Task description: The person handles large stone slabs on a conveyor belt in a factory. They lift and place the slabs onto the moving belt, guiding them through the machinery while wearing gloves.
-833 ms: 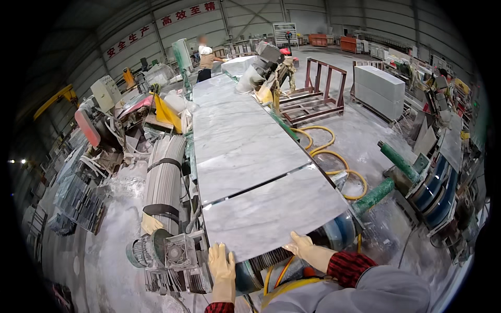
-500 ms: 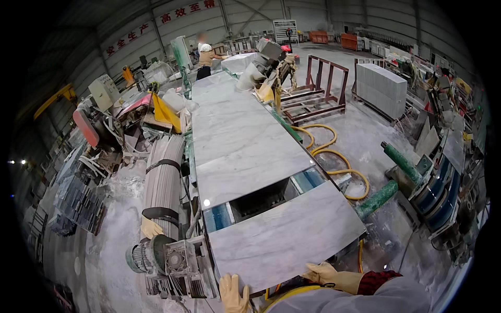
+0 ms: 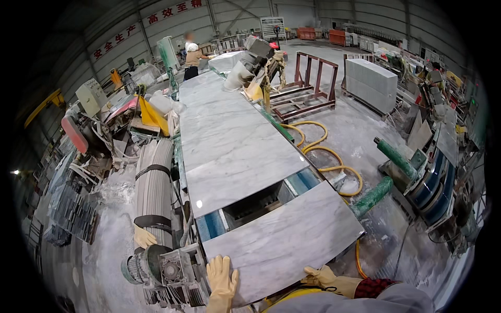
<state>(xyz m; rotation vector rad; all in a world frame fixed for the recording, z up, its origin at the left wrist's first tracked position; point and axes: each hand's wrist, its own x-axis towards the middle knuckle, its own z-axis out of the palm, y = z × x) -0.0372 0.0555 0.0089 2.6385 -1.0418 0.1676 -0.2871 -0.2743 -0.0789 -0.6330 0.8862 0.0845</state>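
Note:
A white marble slab (image 3: 287, 242) with grey veins lies across the near end of a conveyor belt, close in front of me. My left hand (image 3: 222, 281), in a cream glove, rests flat on its near left corner with the fingers stretched out. At the near edge, right of the middle, my right hand (image 3: 326, 280) in a matching glove grips the slab; its fingertips are partly hidden. Beyond a gap showing the blue belt (image 3: 211, 225), a longer marble slab (image 3: 237, 130) reaches toward the far end.
A dusty electric motor (image 3: 151, 266) and a strapped bundle of grey strips (image 3: 154, 182) stand left, with a loose glove (image 3: 143, 237). Right are a yellow hose (image 3: 342, 168), a green roller (image 3: 373, 197) and a metal rack (image 3: 308, 86). A person (image 3: 192, 57) stands far off.
My left hand has moved forward from the slab's near left edge onto its top. The right hand stays at the near edge. The whole view has shifted slightly.

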